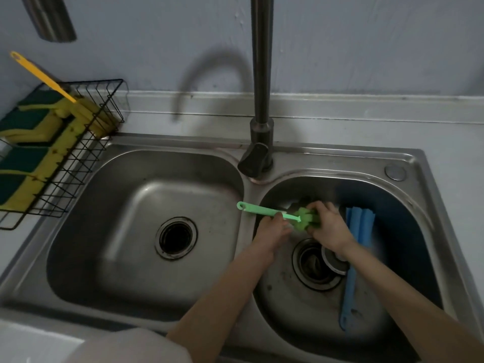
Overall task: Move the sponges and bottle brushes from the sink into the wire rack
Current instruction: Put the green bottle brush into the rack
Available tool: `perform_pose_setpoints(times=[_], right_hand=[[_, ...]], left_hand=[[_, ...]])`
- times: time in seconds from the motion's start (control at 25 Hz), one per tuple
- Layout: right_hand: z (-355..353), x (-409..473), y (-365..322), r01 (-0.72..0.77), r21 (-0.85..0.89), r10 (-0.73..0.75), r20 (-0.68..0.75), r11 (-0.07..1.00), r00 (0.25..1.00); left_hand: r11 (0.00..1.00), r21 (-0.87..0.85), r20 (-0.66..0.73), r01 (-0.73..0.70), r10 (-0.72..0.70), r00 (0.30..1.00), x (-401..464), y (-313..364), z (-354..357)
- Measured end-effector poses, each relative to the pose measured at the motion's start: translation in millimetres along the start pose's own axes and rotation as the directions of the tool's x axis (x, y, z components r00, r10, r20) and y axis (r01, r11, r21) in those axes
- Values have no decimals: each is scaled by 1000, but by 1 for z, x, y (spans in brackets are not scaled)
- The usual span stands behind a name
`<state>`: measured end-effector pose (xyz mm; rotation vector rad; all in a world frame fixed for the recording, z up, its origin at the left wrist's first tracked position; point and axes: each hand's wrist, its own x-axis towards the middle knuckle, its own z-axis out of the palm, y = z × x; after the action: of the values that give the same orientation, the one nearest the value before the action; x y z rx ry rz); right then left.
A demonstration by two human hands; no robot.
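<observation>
A green bottle brush (pixel 258 210) is held over the right sink basin (pixel 408 231), its handle pointing left across the divider. My left hand (pixel 272 230) grips the handle near the head. My right hand (pixel 328 226) wraps round the green sponge head. A blue bottle brush (pixel 356 247) lies in the right basin, sponge head at the back, handle toward me. The black wire rack (pixel 86 153) stands on the counter at the left. It holds several yellow-and-green sponges (pixel 28 124) and a yellow bottle brush (pixel 42 76) leaning up out of it.
The dark tap (pixel 260 100) rises behind the divider between the basins. The left basin (pixel 146 205) has only its drain (pixel 175 238). The right basin's drain (pixel 318 263) has a strainer lying tilted beside it. A metal cylinder (pixel 49 17) hangs on the wall above the rack.
</observation>
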<state>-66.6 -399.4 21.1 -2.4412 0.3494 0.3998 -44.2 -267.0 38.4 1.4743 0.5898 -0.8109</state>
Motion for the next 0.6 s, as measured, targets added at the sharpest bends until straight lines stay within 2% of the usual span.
perform_pose_setpoints(times=[0.24, 0.6], right_hand=[[-8, -26, -27, 31, 19, -30, -51, 999, 998], [-21, -79, -117, 240, -66, -249, -195, 968, 949]], left_hand=[[952, 137, -49, -273, 282, 958, -27, 1, -4], [821, -2, -244, -571, 553, 797, -83, 28, -72]])
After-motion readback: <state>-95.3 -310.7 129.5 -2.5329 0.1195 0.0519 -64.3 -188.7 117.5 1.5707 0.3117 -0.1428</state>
